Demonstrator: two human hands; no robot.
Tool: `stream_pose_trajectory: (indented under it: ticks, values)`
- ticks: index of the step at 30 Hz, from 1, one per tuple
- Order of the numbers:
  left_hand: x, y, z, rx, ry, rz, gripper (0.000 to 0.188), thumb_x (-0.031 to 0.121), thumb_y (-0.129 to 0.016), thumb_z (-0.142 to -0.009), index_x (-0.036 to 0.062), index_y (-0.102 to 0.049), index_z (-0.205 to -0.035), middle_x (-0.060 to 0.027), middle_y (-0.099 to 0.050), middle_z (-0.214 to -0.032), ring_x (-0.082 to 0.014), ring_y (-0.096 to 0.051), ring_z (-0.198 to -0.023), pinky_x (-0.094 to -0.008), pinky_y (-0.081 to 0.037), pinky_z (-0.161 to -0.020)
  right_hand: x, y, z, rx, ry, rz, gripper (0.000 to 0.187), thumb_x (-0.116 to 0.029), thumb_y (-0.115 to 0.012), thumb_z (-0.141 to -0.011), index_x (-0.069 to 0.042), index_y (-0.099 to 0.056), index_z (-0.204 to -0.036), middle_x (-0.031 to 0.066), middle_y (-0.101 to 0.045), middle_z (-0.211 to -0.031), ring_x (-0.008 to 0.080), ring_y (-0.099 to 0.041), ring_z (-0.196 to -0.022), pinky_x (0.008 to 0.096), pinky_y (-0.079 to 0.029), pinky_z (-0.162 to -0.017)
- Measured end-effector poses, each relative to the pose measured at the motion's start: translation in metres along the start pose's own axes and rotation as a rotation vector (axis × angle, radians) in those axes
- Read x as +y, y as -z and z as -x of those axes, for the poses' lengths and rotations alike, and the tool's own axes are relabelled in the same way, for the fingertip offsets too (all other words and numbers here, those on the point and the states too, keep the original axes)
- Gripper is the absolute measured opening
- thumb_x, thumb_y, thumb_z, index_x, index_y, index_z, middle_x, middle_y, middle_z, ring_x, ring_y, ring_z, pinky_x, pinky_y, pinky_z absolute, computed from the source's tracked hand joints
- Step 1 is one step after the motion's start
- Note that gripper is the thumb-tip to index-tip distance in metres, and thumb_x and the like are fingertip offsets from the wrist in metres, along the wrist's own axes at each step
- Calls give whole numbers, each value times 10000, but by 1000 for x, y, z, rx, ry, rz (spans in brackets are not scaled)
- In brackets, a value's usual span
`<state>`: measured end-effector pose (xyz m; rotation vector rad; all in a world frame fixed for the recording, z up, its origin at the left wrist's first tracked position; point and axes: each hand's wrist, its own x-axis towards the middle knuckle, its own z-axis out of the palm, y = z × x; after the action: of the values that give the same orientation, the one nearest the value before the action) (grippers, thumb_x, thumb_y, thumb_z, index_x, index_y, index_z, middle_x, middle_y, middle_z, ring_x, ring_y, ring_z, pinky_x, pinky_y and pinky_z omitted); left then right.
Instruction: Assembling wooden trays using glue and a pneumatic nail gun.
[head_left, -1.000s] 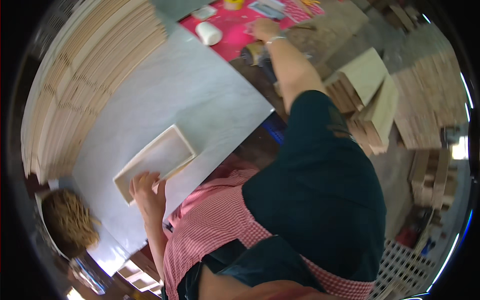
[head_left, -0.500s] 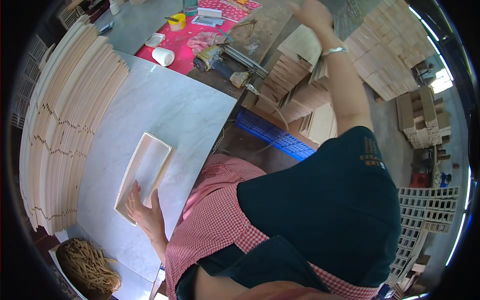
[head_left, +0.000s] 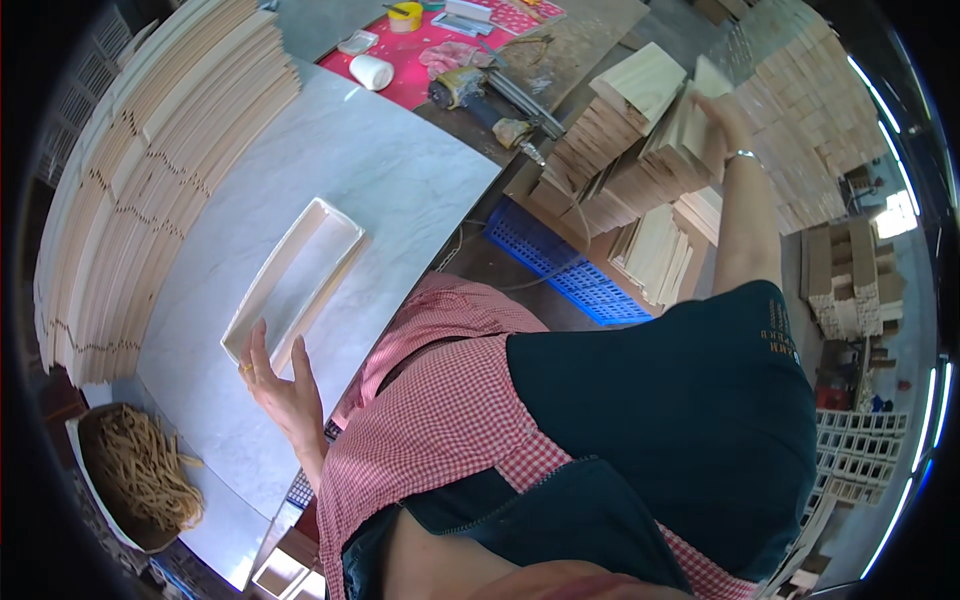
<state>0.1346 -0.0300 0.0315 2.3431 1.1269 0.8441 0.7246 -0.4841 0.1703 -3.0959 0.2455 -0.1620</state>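
A shallow rectangular wooden frame (head_left: 338,218) with thin pale walls lies on the grey-white tabletop (head_left: 410,180); the table surface shows through it. My left hand (head_left: 283,392) is at the frame's near end, its fingers spread and the fingertips overlapping the near corner. Whether they touch it, I cannot tell. Far out to the right, my right arm reaches over stacked thin wooden boards (head_left: 668,160). My right hand (head_left: 730,118) is against the edge of that stack, beside a tilted board (head_left: 712,82). Its fingers are blurred and partly hidden, so a grip cannot be made out.
A tall row of pale wooden strips (head_left: 150,190) lines the table's left side. A bin of tan strips (head_left: 150,475) stands near left. At the back, a yellow-and-dark power tool (head_left: 462,90) and a white cup (head_left: 371,72) lie. Right of the table is a blue crate (head_left: 560,265).
My right hand has come down from its raised position onto the board stack. My left hand has drawn back slightly toward the frame's near end. The whole view has shifted.
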Motion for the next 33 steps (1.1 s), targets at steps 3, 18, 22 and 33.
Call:
stream_pose_trajectory:
  ticks: [3,18,22,33]
  values:
    - [5,10,3,59,29,30,484,112,-757,-861,85,-617,-1323,-137,-636,-1271,-322,-585,-1196,-479,-476,-1026,-63,44,56,144,36,-189,732,-555,-743,-752,74,-699,-1123,171,-732,-1109,331,-694,-949,402,-544,-881]
    - [-15,15,-16,25,622,1473,398,133,-545,-1045,-180,-501,-1287,-275,-637,-1146,-296,-688,-1041,-355,-583,-932,-355,-37,372,-113,2189,-513,775,-167,-855,-670,-116,-591,-1397,101,-472,-1527,288,-514,-1317,385,-428,-1097]
    - [-30,24,-1,197,691,1537,336,73,-518,-1042,-185,-513,-1257,-259,-652,-1096,-257,-707,-953,-330,-604,-901,-371,-42,367,-105,2197,-445,780,-168,-856,-673,-113,-585,-1402,103,-484,-1515,303,-512,-1307,393,-419,-1104]
    - [-78,53,22,257,571,502,371,148,-742,-907,-76,-665,-1193,-142,-700,-1007,-199,-679,-911,-268,-559,-821,-394,-69,376,-163,2171,-456,709,-251,-850,-686,-58,-625,-1330,98,-547,-1443,276,-548,-1232,400,-407,-1087]
